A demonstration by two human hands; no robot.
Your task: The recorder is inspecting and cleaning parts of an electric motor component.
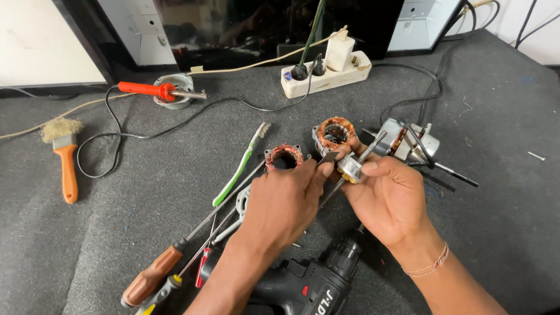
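Grey felt worktop point(116, 192) carries stators at twelve o'clock while right hand point(388, 195) fingers pinch a rotor point(352, 167) and left hand point(286, 201) fingers grip a small strip point(328, 157) against it.

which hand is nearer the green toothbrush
Left. The left hand lies just right of the green toothbrush, with only a narrow gap between them. The right hand is farther right, beyond the left hand, holding a small rotor.
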